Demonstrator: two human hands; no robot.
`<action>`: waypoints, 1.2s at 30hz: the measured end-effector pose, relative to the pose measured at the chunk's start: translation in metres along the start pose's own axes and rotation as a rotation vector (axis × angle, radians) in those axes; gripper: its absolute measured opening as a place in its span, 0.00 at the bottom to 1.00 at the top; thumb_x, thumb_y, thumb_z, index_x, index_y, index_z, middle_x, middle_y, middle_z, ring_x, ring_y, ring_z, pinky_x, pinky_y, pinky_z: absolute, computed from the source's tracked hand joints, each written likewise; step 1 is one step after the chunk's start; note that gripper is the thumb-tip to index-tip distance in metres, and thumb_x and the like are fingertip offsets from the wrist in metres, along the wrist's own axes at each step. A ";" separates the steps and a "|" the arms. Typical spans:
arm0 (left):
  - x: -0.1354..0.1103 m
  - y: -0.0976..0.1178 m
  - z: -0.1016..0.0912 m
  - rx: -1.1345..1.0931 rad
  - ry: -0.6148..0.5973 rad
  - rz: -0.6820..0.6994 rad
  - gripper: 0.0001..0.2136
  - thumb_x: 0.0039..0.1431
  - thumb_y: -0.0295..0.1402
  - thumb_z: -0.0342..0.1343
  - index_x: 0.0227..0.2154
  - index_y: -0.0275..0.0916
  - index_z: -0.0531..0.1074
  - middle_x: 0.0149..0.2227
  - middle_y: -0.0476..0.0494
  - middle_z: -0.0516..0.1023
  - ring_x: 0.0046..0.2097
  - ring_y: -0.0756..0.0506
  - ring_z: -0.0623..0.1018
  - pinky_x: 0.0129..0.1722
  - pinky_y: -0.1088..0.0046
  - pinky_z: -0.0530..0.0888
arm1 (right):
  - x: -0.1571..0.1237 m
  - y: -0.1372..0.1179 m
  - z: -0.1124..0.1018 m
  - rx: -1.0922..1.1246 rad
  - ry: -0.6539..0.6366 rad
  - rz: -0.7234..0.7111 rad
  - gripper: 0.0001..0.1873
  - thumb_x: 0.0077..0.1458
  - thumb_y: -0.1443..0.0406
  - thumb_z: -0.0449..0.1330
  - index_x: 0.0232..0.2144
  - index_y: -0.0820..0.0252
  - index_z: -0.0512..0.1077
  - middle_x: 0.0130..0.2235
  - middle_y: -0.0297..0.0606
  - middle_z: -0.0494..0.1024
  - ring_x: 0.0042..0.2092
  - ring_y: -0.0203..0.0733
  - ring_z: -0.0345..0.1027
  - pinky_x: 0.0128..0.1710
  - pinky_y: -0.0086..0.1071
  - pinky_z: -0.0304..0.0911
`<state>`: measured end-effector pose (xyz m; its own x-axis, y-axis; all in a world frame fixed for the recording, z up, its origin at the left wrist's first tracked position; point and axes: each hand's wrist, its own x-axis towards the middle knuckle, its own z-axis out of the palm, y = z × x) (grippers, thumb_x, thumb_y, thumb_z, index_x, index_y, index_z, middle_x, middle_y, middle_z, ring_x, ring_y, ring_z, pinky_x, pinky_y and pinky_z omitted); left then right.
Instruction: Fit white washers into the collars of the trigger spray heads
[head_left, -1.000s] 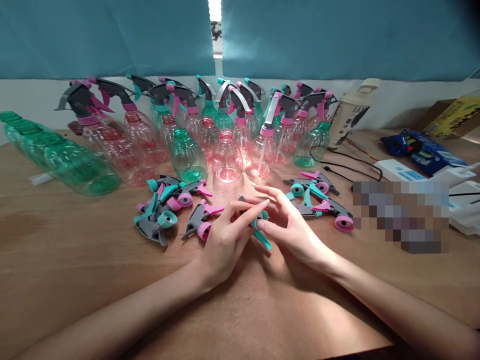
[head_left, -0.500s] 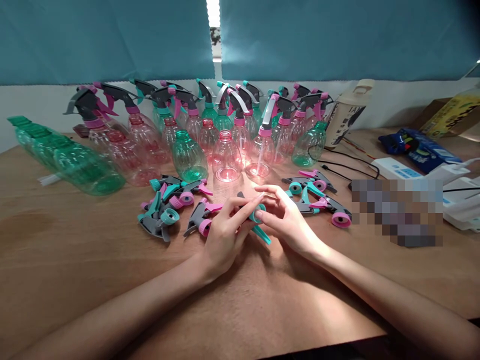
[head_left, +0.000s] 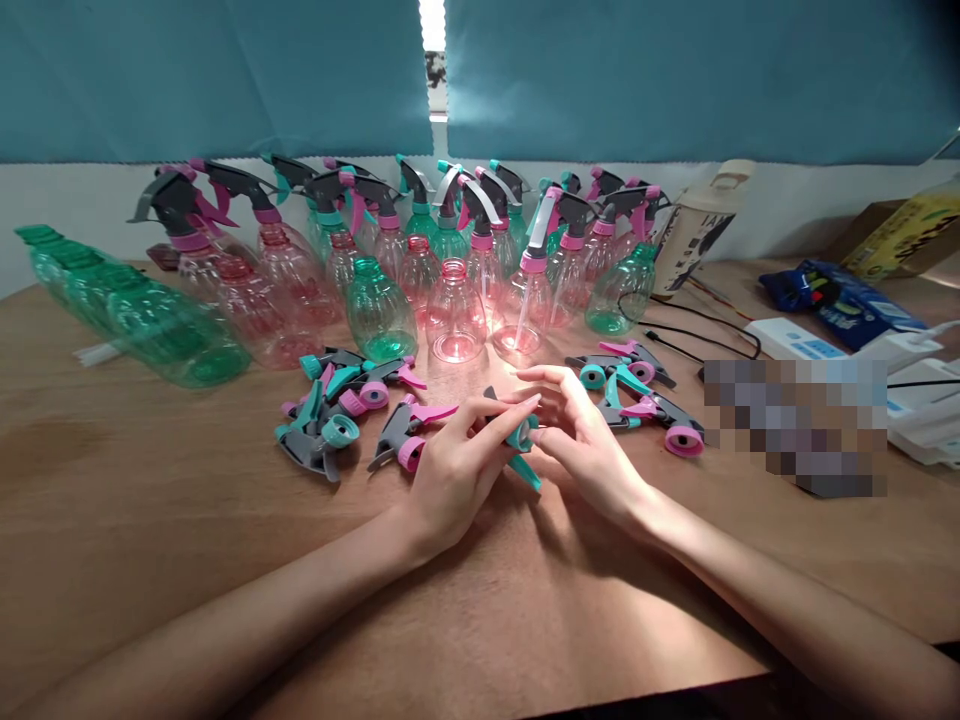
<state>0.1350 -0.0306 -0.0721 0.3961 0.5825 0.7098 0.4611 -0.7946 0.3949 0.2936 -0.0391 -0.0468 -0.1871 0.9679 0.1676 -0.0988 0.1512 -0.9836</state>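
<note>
Above the wooden table, a teal and grey trigger spray head point(head_left: 524, 470) is between my hands, its teal collar facing right and its teal trigger pointing down. My left hand point(head_left: 463, 462) is closed on its body, index finger stretched along the top. On the collar's right side is my right hand point(head_left: 592, 445), thumb at the collar's mouth and curled fingers behind it; the fingertips' contact is partly hidden. Loose spray heads lie left of my hands, including a pink and grey one point(head_left: 405, 440), and right of them, including one with a pink collar point(head_left: 682, 440).
Beyond my hands stand several bottles, among them an uncapped clear pink bottle point(head_left: 456, 325) and a green bottle point(head_left: 381, 320); others carry spray heads. Green bottles point(head_left: 172, 335) lie at left. At right are a black cable point(head_left: 720, 350), a white power strip point(head_left: 795, 338) and a blue packet point(head_left: 862, 305).
The spray head's collar has turned slightly in my fingers, and my right thumb has shifted to the right along it. My left hand keeps its hold. The view has moved a little.
</note>
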 end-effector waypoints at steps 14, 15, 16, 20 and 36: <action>-0.001 -0.001 0.000 -0.013 -0.015 -0.046 0.16 0.64 0.26 0.50 0.54 0.43 0.67 0.44 0.45 0.71 0.43 0.48 0.75 0.39 0.74 0.78 | 0.000 0.005 -0.001 0.170 -0.036 0.168 0.17 0.50 0.68 0.56 0.44 0.49 0.67 0.45 0.34 0.72 0.49 0.45 0.65 0.43 0.38 0.65; -0.001 -0.001 0.000 -0.009 -0.011 -0.043 0.16 0.64 0.26 0.50 0.54 0.44 0.67 0.44 0.45 0.71 0.44 0.48 0.75 0.40 0.74 0.78 | 0.001 0.005 -0.002 0.171 -0.041 0.173 0.16 0.51 0.67 0.57 0.44 0.49 0.67 0.45 0.34 0.72 0.49 0.44 0.65 0.43 0.37 0.65; -0.001 -0.001 -0.001 -0.006 -0.007 -0.041 0.17 0.64 0.26 0.51 0.54 0.44 0.67 0.44 0.44 0.71 0.45 0.47 0.75 0.41 0.73 0.78 | 0.001 0.005 -0.002 0.169 -0.043 0.175 0.16 0.51 0.66 0.58 0.44 0.49 0.67 0.45 0.33 0.72 0.49 0.44 0.65 0.43 0.37 0.65; 0.000 -0.002 -0.001 -0.015 0.008 -0.043 0.17 0.65 0.26 0.51 0.55 0.45 0.66 0.44 0.45 0.71 0.44 0.48 0.75 0.41 0.73 0.77 | 0.002 0.007 -0.001 0.161 -0.053 0.145 0.15 0.52 0.65 0.62 0.43 0.50 0.67 0.44 0.32 0.72 0.49 0.41 0.65 0.44 0.34 0.64; 0.001 0.001 0.001 0.026 0.012 -0.014 0.14 0.65 0.26 0.50 0.52 0.42 0.68 0.44 0.45 0.71 0.45 0.48 0.75 0.40 0.75 0.77 | -0.002 0.023 0.011 0.376 -0.070 0.143 0.18 0.54 0.67 0.52 0.47 0.46 0.66 0.46 0.30 0.72 0.46 0.40 0.68 0.45 0.36 0.65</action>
<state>0.1365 -0.0307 -0.0712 0.3797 0.5911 0.7116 0.4870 -0.7817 0.3896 0.2811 -0.0393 -0.0694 -0.2897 0.9559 0.0483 -0.4152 -0.0801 -0.9062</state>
